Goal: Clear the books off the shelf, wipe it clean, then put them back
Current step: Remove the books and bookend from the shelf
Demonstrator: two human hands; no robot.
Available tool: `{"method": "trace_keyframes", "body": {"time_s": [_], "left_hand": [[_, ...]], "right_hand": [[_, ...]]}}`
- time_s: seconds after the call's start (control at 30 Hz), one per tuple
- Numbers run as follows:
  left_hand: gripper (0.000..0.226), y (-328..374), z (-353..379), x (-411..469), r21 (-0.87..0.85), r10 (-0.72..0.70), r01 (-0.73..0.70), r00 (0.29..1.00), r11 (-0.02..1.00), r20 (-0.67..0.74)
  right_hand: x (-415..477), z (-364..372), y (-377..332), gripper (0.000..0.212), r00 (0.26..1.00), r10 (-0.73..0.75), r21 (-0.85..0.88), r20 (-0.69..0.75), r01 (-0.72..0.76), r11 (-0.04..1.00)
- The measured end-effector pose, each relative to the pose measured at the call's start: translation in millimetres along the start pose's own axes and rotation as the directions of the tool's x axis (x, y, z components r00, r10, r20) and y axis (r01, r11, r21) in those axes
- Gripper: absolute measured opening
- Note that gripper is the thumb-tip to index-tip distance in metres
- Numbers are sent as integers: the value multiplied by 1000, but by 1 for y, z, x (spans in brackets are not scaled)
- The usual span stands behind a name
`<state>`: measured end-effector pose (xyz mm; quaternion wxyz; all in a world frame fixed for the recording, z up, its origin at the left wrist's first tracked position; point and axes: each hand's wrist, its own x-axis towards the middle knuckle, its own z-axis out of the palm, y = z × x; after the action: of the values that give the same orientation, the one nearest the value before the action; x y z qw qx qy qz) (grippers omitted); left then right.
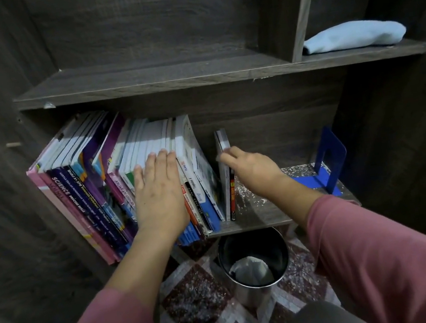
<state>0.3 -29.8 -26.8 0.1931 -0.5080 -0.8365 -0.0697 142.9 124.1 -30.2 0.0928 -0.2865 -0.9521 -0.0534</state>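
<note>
A row of books leans to the left on the lower shelf of a dark wooden bookcase. My left hand lies flat on the spines in the middle of the row, fingers spread. One thin book stands apart to the right of the row. My right hand touches its top edge from the right with fingers curled; the fingertips are blurred. The shelf's bare part is speckled with white dust. A folded light blue cloth lies on the upper shelf at the right.
A blue metal bookend stands at the right end of the lower shelf. Below the shelf, on the patterned floor, is a black waste bin with crumpled paper inside. The upper shelf holds only the cloth.
</note>
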Motion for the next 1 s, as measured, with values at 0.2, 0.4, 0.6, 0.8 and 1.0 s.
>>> {"method": "trace_keyframes", "body": {"time_s": [0.2,0.4,0.6,0.8,1.0], "left_hand": [[103,2,0,1,22,-5,5,1000,1000,3],[105,3,-3,1,31,-10,9,999,999,43],[115,9,-11,3,7,-38,38,992,999,121],[118,57,-33,-2,-105,-6,29,977,994,212],[85,129,-58,-17,-347,405,-343,906,873,124]], "right_hand": [[-3,6,3,20,999,15,-118,35,-10,993],[-3,12,21,34,999,-2,-285,47,16,958],[-24,-15,50,32,987,119,-198,-110,-139,970],[-76,-63,70,18,964,154,-199,-215,-198,960],[-148,-104,80,26,940,259,-83,-223,-283,956]]}}
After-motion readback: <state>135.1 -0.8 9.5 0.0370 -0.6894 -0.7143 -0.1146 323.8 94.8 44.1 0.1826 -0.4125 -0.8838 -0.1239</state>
